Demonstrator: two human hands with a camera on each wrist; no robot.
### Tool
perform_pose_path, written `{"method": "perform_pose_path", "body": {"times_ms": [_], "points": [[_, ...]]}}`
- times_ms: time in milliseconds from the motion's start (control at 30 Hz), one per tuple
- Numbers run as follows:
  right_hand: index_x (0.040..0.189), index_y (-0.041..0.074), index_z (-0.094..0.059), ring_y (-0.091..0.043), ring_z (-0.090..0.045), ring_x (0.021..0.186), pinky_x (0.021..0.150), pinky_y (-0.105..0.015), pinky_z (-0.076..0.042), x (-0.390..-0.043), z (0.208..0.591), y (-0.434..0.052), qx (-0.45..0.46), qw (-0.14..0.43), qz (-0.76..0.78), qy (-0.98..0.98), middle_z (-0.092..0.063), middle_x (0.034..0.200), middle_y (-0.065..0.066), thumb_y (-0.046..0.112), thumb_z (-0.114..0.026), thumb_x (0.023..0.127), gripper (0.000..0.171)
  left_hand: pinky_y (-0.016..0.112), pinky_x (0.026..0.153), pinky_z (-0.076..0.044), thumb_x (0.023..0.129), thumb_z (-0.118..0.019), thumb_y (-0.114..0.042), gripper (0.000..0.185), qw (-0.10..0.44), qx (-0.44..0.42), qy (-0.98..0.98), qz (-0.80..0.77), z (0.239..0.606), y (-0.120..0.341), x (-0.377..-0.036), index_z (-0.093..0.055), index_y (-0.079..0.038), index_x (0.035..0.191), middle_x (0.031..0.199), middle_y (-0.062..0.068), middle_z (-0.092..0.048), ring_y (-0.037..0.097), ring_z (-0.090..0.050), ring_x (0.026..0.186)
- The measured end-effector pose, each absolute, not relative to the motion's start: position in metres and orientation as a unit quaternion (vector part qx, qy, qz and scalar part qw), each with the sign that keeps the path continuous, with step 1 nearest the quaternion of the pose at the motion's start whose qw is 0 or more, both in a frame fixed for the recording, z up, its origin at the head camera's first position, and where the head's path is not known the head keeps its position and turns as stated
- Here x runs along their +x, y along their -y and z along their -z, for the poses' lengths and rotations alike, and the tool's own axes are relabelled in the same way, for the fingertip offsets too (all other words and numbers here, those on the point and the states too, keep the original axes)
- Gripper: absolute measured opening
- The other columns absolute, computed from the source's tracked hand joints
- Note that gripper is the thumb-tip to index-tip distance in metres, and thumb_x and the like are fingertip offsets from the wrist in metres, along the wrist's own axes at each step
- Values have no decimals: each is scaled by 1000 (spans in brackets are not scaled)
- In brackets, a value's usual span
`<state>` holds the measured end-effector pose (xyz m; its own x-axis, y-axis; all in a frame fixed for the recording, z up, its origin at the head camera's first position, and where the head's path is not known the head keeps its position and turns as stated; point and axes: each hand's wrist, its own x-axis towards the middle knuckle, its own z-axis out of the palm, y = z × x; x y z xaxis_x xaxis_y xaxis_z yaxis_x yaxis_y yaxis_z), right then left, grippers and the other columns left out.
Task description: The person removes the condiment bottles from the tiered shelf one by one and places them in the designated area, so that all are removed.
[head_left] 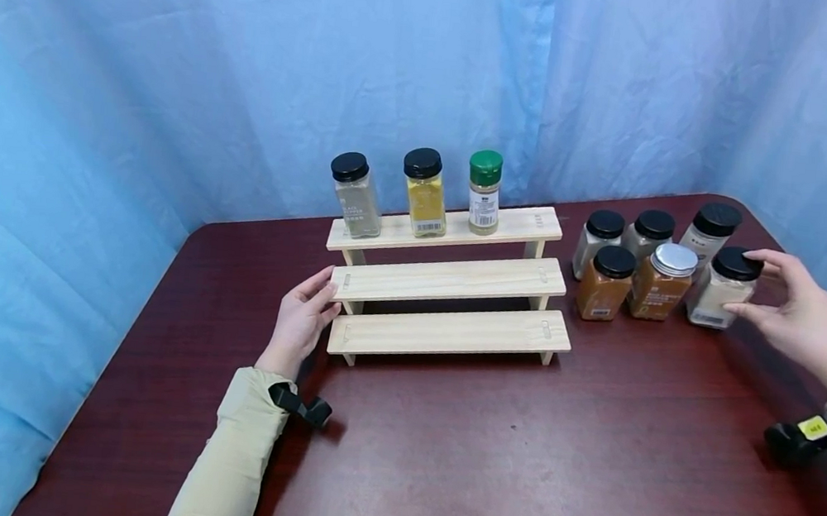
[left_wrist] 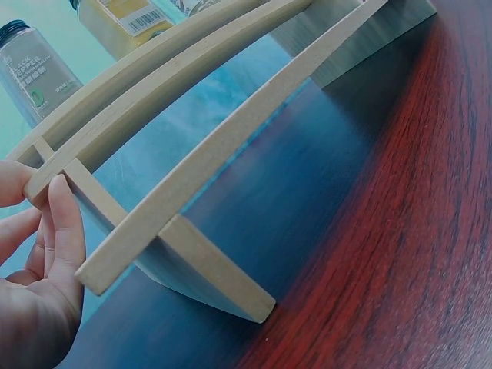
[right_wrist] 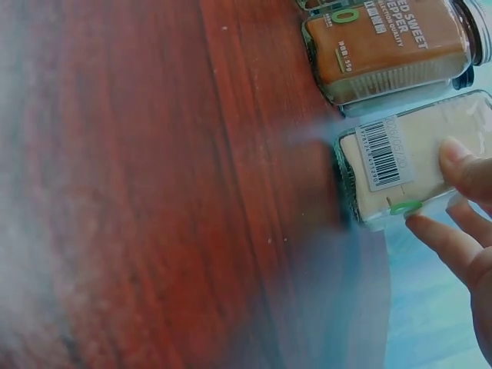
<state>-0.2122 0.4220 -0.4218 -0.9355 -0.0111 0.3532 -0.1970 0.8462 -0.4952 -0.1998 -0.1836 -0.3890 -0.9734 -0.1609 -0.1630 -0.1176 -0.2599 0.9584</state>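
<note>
The beige-powder jar [head_left: 714, 299] is located near the back right corner of the desk [head_left: 497, 474], gripped between the fingers of the right hand [head_left: 800, 316], beside five other jars [head_left: 655, 298]. Toward the back edge, the left hand [head_left: 303, 314] pinches the left end of the wooden rack's [head_left: 449, 280] middle tier.

A dark red counter [head_left: 424, 458] carries a pale, three-tiered wooden rack [head_left: 452, 279] and (just beside it) clustered jars [head_left: 602, 294].

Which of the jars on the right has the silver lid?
The jar of orange-brown powder in the middle of the front row; the five others grouped with it have black lids.
</note>
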Motion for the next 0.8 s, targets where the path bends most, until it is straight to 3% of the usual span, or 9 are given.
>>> {"method": "perform_pose_path", "body": {"times_ms": [133, 200, 233, 300, 367, 433, 467, 733, 800], "points": [[146, 9, -26, -41, -53, 117, 54, 1, -35, -203, 402, -402, 62, 153, -290, 943, -43, 127, -41, -9, -67, 82, 78, 14, 63, -48, 97, -50, -2, 45, 14, 117, 605, 788, 389, 184, -200, -42, -1, 141, 91, -5, -54, 3, -56, 71], [144, 3, -24, -56, -47, 110, 55, 3, -34, -199, 394, -394, 67, 141, -308, 938, -40, 127, -44, -14, -65, 80, 78, 14, 63, -48, 97, -49, -2, 45, 14, 114, 607, 786, 389, 184, -199, -41, 0, 142, 91, -6, -53, 2, -56, 71], [144, 3, -23, -54, -47, 110, 56, 6, -28, -198, 391, -391, 66, 137, -308, 939, -40, 128, -44, -15, -64, 81, 78, 14, 63, -48, 97, -49, -2, 45, 13, 113, 608, 786, 389, 184, -199, -41, 0, 142, 91, -5, -53, 2, -56, 71], [144, 2, -23, -28, -56, 116, 57, 6, -29, -197, 387, -388, 67, 133, -319, 936, -40, 128, -44, -15, -64, 81, 77, 14, 63, -49, 97, -49, -2, 45, 14, 113, 609, 785, 389, 184, -199, -42, 0, 141, 91, -5, -53, 2, -56, 71], [142, 0, -23, 7, -57, 104, 57, 6, -31, -197, 386, -388, 71, 130, -331, 932, -40, 126, -45, -16, -63, 80, 76, 14, 63, -49, 97, -49, -2, 45, 14, 113, 609, 785, 388, 184, -198, -41, 0, 141, 92, -5, -53, 2, -56, 72], [142, -2, -23, 31, -39, 87, 58, 5, -32, -198, 385, -388, 71, 127, -336, 931, -41, 125, -45, -16, -63, 80, 75, 14, 63, -49, 97, -50, -2, 46, 14, 115, 606, 787, 388, 184, -198, -41, 0, 141, 92, -5, -54, 3, -57, 72], [141, -2, -24, 35, -27, 79, 58, 5, -32, -199, 385, -388, 71, 125, -339, 930, -42, 124, -44, -16, -63, 80, 74, 14, 63, -49, 97, -50, -2, 46, 14, 116, 605, 788, 388, 184, -198, -41, 0, 141, 92, -5, -53, 3, -57, 72], [140, -4, -26, 31, -24, 81, 56, 3, -33, -204, 387, -394, 82, 132, -309, 938, -41, 120, -36, -17, -64, 80, 72, 15, 64, -48, 97, -49, -2, 45, 15, 113, 609, 785, 388, 183, -200, -42, 0, 141, 91, -5, -53, 3, -56, 72], [138, -4, -29, 18, -44, 82, 55, -3, -38, -207, 388, -398, 87, 137, -293, 942, -44, 117, -33, -16, -66, 78, 71, 15, 64, -48, 97, -49, -2, 45, 14, 113, 609, 785, 388, 183, -200, -41, 0, 141, 92, -5, -54, 3, -56, 73]]}}
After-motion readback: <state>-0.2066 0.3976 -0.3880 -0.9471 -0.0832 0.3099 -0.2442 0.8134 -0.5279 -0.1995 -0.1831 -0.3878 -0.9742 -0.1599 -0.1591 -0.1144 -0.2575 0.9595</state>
